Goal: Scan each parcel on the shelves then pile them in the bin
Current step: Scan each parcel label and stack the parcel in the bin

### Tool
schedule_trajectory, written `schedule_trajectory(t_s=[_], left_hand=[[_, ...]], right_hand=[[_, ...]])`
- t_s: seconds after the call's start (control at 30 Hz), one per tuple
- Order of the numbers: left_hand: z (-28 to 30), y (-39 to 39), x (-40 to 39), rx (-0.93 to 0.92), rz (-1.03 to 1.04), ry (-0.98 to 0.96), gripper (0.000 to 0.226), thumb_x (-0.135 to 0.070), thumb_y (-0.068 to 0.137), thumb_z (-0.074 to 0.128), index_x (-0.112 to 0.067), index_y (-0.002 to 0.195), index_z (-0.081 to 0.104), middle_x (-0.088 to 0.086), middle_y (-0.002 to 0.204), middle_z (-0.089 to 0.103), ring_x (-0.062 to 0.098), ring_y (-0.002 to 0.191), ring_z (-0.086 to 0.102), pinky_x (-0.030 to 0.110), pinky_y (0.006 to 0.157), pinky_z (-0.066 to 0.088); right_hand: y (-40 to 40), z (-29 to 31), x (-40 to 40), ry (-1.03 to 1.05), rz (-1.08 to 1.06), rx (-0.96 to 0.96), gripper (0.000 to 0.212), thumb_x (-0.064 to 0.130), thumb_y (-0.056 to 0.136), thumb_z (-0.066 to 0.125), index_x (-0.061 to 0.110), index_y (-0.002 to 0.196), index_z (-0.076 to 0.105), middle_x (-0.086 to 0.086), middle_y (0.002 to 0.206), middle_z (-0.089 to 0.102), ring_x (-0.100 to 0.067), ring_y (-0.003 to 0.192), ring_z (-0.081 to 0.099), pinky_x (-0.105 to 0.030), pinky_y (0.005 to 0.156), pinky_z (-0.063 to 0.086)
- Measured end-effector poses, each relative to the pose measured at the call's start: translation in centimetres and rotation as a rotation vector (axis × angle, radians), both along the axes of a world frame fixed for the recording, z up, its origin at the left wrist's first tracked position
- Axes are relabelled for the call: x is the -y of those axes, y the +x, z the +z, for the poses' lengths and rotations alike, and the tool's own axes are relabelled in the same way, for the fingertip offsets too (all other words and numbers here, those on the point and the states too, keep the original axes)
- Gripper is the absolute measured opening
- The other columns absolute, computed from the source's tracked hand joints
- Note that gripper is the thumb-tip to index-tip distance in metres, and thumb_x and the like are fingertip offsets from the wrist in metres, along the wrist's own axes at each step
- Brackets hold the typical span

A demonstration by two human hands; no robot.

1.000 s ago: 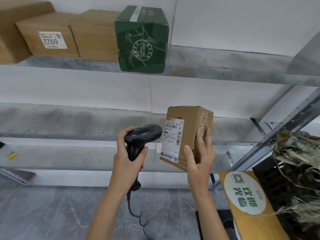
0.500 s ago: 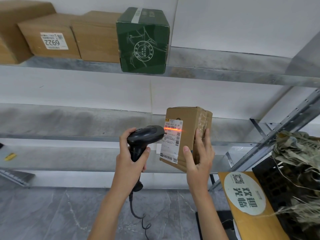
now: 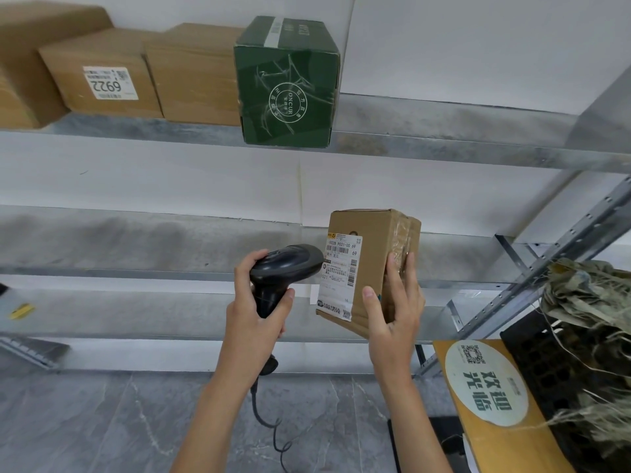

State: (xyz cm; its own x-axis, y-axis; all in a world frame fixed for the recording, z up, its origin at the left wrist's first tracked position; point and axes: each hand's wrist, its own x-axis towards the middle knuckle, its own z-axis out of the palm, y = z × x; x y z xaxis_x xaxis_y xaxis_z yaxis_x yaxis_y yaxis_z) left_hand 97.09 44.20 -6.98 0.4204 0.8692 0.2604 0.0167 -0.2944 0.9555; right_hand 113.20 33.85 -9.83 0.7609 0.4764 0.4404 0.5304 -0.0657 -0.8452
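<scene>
My right hand [image 3: 396, 312] grips a small brown cardboard parcel [image 3: 372, 247] upright in front of the middle shelf, its white shipping label [image 3: 339, 271] turned to the left. My left hand [image 3: 254, 315] holds a black corded barcode scanner [image 3: 285, 268] whose head points at the label from a few centimetres away. On the top shelf stand a dark green box [image 3: 286, 83] and several brown cartons, one [image 3: 102, 80] labelled 6922.
Grey metal shelves [image 3: 444, 151] run across the view against a white wall. At the lower right an orange board with a round sign [image 3: 485, 380] leans by a black crate [image 3: 546, 367] with frayed sacking [image 3: 587, 295]. Grey tiled floor lies below.
The red scan line seen on the label half a second ago is gone. Hands, scanner and parcel have barely moved.
</scene>
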Motion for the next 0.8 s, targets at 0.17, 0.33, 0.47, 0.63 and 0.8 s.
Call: schedule_trajectory(t_s=[0.17,0.33,0.47,0.63,0.8], left_hand=[[-0.2,-0.1,-0.3,0.003,0.007,-0.005,0.071,-0.008,0.093,0.07,-0.064,0.125,0.04,0.004,0.087,0.065,0.012,0.052,0.06,0.018,0.053,0.051],[-0.5,-0.2,-0.5,0.002,0.007,-0.006,0.071,-0.008,0.094,0.071,-0.064,0.125,0.04,0.004,0.085,0.065,0.012,0.051,0.06,0.019,0.053,0.052],[-0.7,0.3,-0.7,0.001,-0.012,-0.011,0.07,-0.009,0.093,0.07,-0.063,0.125,0.04,-0.002,0.083,0.066,0.014,0.052,0.061,0.02,0.054,0.052],[-0.9,2.2,-0.5,0.01,-0.072,-0.013,0.068,-0.009,0.093,0.071,-0.062,0.125,0.041,-0.007,0.085,0.067,0.014,0.053,0.061,0.022,0.055,0.054],[-0.8,6.0,0.3,0.014,-0.192,0.004,0.069,-0.009,0.094,0.071,-0.063,0.125,0.04,-0.01,0.084,0.067,0.014,0.052,0.059,0.023,0.055,0.054]], right_hand=[[-0.1,0.0,-0.4,0.005,0.0,0.005,0.06,0.034,0.092,0.058,0.049,0.146,0.035,0.019,0.165,0.018,-0.001,0.139,0.023,-0.035,0.113,0.028],[-0.1,-0.2,-0.6,0.001,0.006,0.005,0.059,0.047,0.09,0.052,0.05,0.146,0.035,0.021,0.165,0.017,-0.002,0.141,0.022,-0.024,0.11,0.022],[0.2,-0.3,-0.3,-0.005,-0.006,-0.004,0.058,0.051,0.09,0.051,0.053,0.145,0.034,0.021,0.165,0.017,-0.001,0.141,0.021,-0.021,0.11,0.021],[1.5,0.0,0.9,0.021,-0.073,-0.042,0.058,0.051,0.089,0.051,0.054,0.145,0.036,0.023,0.164,0.018,0.009,0.139,0.019,-0.02,0.109,0.018],[4.0,0.6,3.8,0.021,-0.203,-0.049,0.058,0.054,0.089,0.051,0.059,0.143,0.034,0.027,0.163,0.016,0.011,0.14,0.017,-0.008,0.106,0.012]])
